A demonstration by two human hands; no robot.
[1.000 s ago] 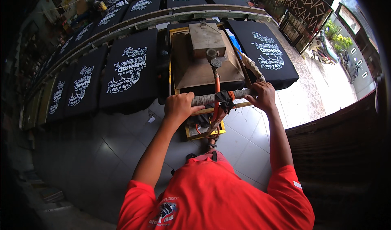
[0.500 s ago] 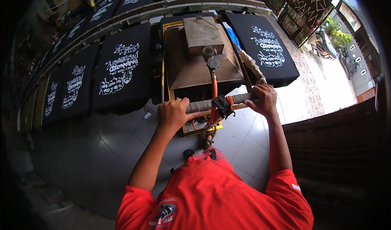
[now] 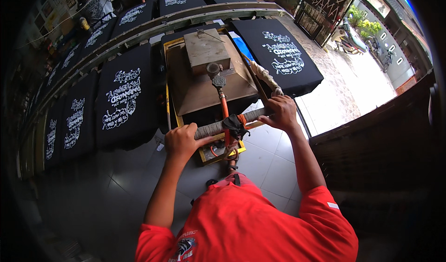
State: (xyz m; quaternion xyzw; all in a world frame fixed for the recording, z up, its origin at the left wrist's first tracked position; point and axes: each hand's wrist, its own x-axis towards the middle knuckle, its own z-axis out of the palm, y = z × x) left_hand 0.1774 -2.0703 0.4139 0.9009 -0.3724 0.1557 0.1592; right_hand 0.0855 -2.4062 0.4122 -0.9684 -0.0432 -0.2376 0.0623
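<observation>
My left hand [image 3: 180, 141] is closed around the left end of a cord-wrapped handlebar [image 3: 209, 130]. The right end of the same bar is gripped by my right hand [image 3: 282, 112]. Beyond the bar, a brownish metal heater hood [image 3: 211, 91] with a box-shaped top sits within a yellow frame [image 3: 180, 121], over a black printing board. An orange hose [image 3: 225, 106] runs from a valve on the hood toward the bar's middle, where black cloth [image 3: 236, 126] is tied. Off-white wrapping [image 3: 262, 75] covers a rod near my right hand.
Black shirts with white prints lie in rows: one to the right [image 3: 274, 48], several to the left [image 3: 123, 95]. A long rail [image 3: 153, 35] separates the rows. Another person [image 3: 97, 4] stands at the far left. A dark wooden panel [image 3: 371, 141] is at right, motorbike [image 3: 348, 39] beyond.
The surroundings have shifted left and slightly tilted in view, and a person has come into sight at the upper left. Both hands keep their hold on the handlebar.
</observation>
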